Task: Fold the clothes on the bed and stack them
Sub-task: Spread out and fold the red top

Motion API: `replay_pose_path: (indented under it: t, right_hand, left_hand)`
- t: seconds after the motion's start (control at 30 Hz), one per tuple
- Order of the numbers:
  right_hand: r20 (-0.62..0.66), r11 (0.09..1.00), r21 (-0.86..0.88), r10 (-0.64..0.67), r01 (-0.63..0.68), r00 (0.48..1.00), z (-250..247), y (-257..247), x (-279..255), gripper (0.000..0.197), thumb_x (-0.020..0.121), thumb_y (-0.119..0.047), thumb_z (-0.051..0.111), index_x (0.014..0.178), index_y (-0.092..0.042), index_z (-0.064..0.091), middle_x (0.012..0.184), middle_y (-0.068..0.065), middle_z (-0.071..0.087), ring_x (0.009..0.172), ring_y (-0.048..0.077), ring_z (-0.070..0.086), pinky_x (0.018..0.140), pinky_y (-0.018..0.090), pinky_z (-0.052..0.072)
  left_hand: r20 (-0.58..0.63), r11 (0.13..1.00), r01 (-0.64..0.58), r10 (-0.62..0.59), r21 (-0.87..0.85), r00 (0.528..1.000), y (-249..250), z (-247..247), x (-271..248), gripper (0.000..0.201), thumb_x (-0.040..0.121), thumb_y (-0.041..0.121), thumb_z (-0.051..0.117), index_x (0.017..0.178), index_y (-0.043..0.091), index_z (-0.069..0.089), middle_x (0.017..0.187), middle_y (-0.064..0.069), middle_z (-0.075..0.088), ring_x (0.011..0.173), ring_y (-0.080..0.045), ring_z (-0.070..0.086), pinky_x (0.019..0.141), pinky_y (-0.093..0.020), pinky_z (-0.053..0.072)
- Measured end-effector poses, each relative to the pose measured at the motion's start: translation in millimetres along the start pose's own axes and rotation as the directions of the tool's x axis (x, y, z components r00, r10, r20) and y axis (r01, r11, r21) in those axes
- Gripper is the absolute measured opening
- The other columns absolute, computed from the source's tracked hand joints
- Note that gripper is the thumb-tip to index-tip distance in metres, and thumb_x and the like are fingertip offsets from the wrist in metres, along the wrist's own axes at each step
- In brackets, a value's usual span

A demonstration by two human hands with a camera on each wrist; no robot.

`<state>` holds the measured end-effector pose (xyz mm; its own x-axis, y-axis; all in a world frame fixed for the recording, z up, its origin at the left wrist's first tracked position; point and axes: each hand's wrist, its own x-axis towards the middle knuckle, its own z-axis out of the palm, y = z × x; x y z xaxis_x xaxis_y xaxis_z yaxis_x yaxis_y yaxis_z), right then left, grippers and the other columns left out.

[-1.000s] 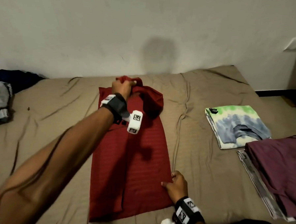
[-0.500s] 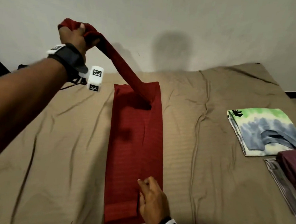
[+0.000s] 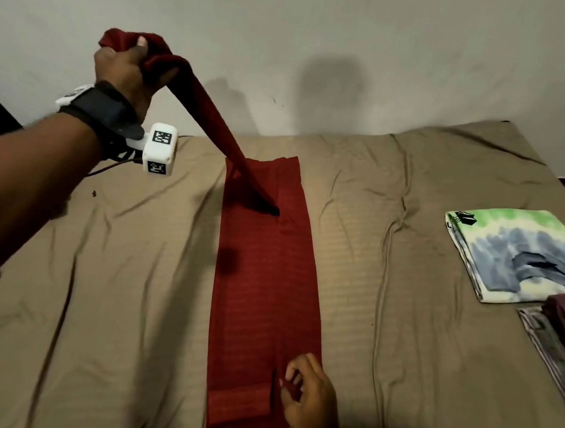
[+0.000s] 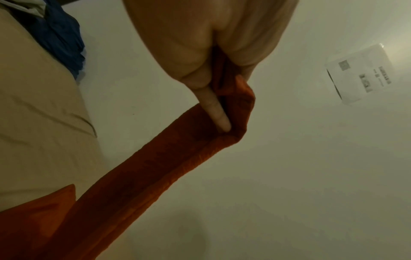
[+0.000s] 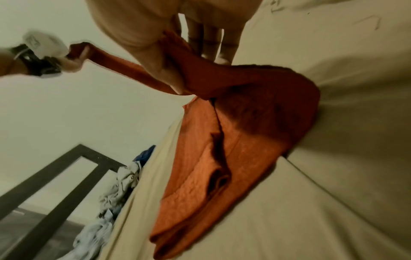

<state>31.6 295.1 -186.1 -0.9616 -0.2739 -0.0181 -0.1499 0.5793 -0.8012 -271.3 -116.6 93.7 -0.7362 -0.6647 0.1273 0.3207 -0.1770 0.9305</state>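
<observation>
Mid-fold: my left hand (image 3: 125,66), at ten o'clock, grips the raised sleeve of the long dark-red ribbed shirt (image 3: 264,278) lying mid-bed, my right hand (image 3: 307,398) pinches its six o'clock hem; next, lay the sleeve down flat.

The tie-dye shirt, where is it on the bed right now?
In the head view, the folded tie-dye shirt lies on the bed's right side, just behind the maroon garment.

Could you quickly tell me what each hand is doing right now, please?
Left hand: closed, gripping the lifted sleeve end of the red garment.
Right hand: closed, pinching the garment's near edge.
</observation>
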Motion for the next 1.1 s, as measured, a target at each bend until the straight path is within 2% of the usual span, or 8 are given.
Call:
replay_pose_path:
  t: [0.23, 0.57, 0.63, 0.73, 0.83, 0.93, 1.0, 1.1]
  right_hand:
    - [-0.141, 0.982, 0.125, -0.12, 0.138, 0.983, -25, -5, -1, 0.03, 0.058, -0.006, 0.064, 0.068, -0.027, 0.046, 0.074, -0.013, 0.048, 0.061, 0.008, 0.049, 0.053, 0.029, 0.047]
    - [0.327, 0.964, -0.229, -0.054, 0.135, 0.944, 0, 38, -20, 0.035, 0.053, -0.044, 0.069, 0.086, -0.039, 0.058, 0.085, -0.021, 0.052, 0.076, -0.003, 0.051, 0.06, 0.017, 0.041]
    - [0.345, 0.962, -0.232, -0.058, 0.144, 0.937, 0, 35, -21, 0.037, 0.061, -0.06, 0.071, 0.088, -0.037, 0.063, 0.086, -0.02, 0.056, 0.077, -0.005, 0.048, 0.063, 0.019, 0.043]
    - [0.156, 0.958, -0.247, -0.112, 0.148, 0.981, -5, 22, -18, 0.028, 0.08, -0.057, 0.065, 0.099, -0.035, 0.064, 0.098, -0.019, 0.059, 0.09, 0.001, 0.054, 0.071, 0.029, 0.054]
    - [0.118, 0.905, -0.377, -0.161, 0.194, 0.98, 0, 13, -7, 0.061, 0.092, -0.051, 0.053, 0.148, -0.026, 0.044, 0.158, -0.002, 0.034, 0.146, 0.019, 0.031, 0.115, 0.04, 0.034]
    - [0.157, 0.845, -0.518, -0.06, 0.134, 0.986, 13, 25, -4, 0.084, 0.097, -0.059, 0.039, 0.162, -0.014, 0.01, 0.169, 0.009, -0.004, 0.156, 0.025, -0.001, 0.123, 0.044, 0.011]
    - [0.183, 0.826, -0.559, 0.039, 0.071, 0.982, 17, 38, -15, 0.088, 0.098, -0.066, 0.034, 0.161, -0.01, 0.01, 0.169, 0.012, -0.003, 0.156, 0.028, 0.003, 0.121, 0.049, 0.017]
    - [0.197, 0.831, -0.556, 0.113, 0.016, 0.974, 22, 48, -32, 0.091, 0.095, -0.065, 0.037, 0.159, -0.005, 0.016, 0.168, 0.015, 0.004, 0.155, 0.033, 0.01, 0.119, 0.05, 0.021]
  left_hand:
    - [-0.024, 0.999, 0.037, -0.037, 0.007, 0.999, 18, -1, 7, 0.033, 0.098, 0.003, 0.059, 0.127, -0.012, 0.053, 0.122, -0.03, 0.064, 0.095, -0.042, 0.073, 0.079, -0.049, 0.062]
    - [-0.249, 0.96, 0.214, -0.167, 0.178, 0.954, -20, -133, -10, 0.031, 0.089, 0.009, 0.069, 0.115, 0.001, 0.057, 0.117, -0.021, 0.068, 0.1, -0.034, 0.074, 0.075, -0.041, 0.064]
    - [-0.307, 0.929, 0.297, -0.223, 0.219, 0.925, -29, -158, -25, 0.011, 0.092, 0.007, 0.061, 0.103, 0.008, 0.059, 0.095, -0.009, 0.073, 0.1, -0.024, 0.073, 0.07, -0.03, 0.063]
    - [-0.467, 0.78, 0.467, -0.256, 0.417, 0.846, -49, -199, -63, 0.023, 0.1, 0.015, 0.048, 0.084, 0.03, 0.043, 0.054, 0.018, 0.064, 0.085, -0.006, 0.062, 0.069, -0.022, 0.058]
    - [-0.445, 0.48, 0.465, -0.164, 0.744, 0.88, -88, -224, -131, 0.013, 0.084, 0.031, 0.066, 0.091, 0.027, 0.055, 0.109, 0.001, 0.073, 0.113, -0.027, 0.066, 0.097, -0.039, 0.054]
    - [-0.038, 0.417, 0.11, -0.177, 0.902, 0.983, -141, -197, -228, 0.063, 0.072, 0.035, 0.072, 0.129, 0.011, 0.06, 0.123, -0.014, 0.067, 0.109, -0.031, 0.065, 0.095, -0.041, 0.052]
    - [0.35, 0.4, -0.209, -0.321, 0.892, 0.88, -169, -152, -308, 0.068, 0.079, 0.038, 0.069, 0.14, 0.01, 0.054, 0.135, -0.017, 0.061, 0.119, -0.031, 0.058, 0.101, -0.041, 0.047]
    - [0.691, 0.311, -0.653, -0.551, 0.69, 0.468, -198, -99, -399, 0.074, 0.094, 0.054, 0.056, 0.157, 0.023, 0.034, 0.166, -0.01, 0.023, 0.156, -0.031, 0.012, 0.125, -0.051, 0.017]
